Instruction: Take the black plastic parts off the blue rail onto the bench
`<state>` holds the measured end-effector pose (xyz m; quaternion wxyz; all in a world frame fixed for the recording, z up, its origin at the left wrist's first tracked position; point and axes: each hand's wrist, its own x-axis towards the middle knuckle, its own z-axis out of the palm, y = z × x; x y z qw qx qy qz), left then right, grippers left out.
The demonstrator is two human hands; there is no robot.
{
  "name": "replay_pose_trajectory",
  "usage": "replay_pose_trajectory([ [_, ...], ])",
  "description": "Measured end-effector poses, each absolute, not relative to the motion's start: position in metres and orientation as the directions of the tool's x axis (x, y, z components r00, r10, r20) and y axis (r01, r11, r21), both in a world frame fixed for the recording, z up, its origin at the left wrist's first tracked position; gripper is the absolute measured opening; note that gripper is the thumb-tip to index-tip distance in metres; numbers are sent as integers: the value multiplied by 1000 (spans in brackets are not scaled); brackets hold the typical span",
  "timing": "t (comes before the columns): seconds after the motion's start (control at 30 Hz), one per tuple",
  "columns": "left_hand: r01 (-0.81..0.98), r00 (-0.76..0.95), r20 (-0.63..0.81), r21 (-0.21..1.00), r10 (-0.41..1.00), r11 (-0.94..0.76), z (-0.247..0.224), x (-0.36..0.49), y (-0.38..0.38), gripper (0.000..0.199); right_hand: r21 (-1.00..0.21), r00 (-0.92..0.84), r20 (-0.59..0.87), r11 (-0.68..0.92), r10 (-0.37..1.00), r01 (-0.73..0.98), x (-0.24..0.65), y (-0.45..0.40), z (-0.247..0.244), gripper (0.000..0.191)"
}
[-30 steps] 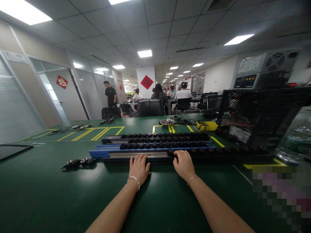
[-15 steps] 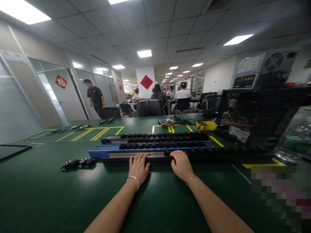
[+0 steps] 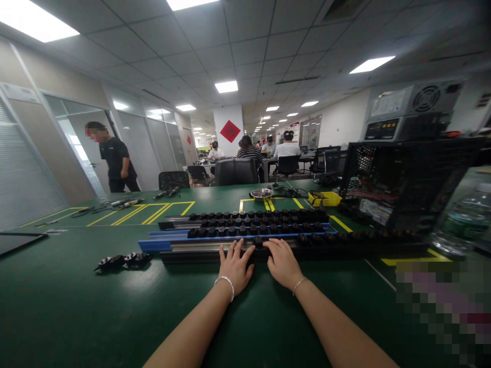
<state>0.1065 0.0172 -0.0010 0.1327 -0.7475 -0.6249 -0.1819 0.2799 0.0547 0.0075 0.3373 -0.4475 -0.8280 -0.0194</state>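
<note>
Across the green table (image 3: 115, 306) in front of me lies a long black rail (image 3: 192, 256) with a silvery channel along it. A small black block (image 3: 258, 241) sits on this rail between my hands. My left hand (image 3: 235, 268) has its fingers spread over the rail's near edge, the index finger close to the block's left side. At the block's right side, my right hand (image 3: 284, 261) has bent fingers, with the fingertips against the block; its thumb is partly hidden. More black blocks (image 3: 330, 238) sit farther right on the same rail.
Behind lie a blue rail (image 3: 153, 244) and other rails with rows of black blocks. Loose black parts (image 3: 123, 260) are at left. A metal dish (image 3: 261, 193), yellow tray (image 3: 325, 199), computer case (image 3: 406, 179) and bottle (image 3: 466, 220) stand beyond and right. A person (image 3: 115, 158) is at the far left.
My left hand has moved right, towards the block, with its fingers spreading. The block and my right fingertips have shifted slightly left. The person in the background has walked left and nearer.
</note>
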Motion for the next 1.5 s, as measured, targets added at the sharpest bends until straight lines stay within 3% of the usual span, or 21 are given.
replay_pose_trajectory([
  [0.6,988,121,442,37,889,-153,-1,136,27,55,-246,-398,535,588,745,770,279,56,2,50],
  [0.87,993,70,419,58,905,-104,-4,144,36,62,-193,-300,565,476,769,858,283,57,1,45],
  [1.3,999,30,305,24,952,-40,6,148,37,58,-177,-316,521,463,793,868,284,60,0,44],
  [1.5,999,32,323,21,946,-41,6,147,36,57,-175,-312,529,461,789,870,284,60,-1,43],
])
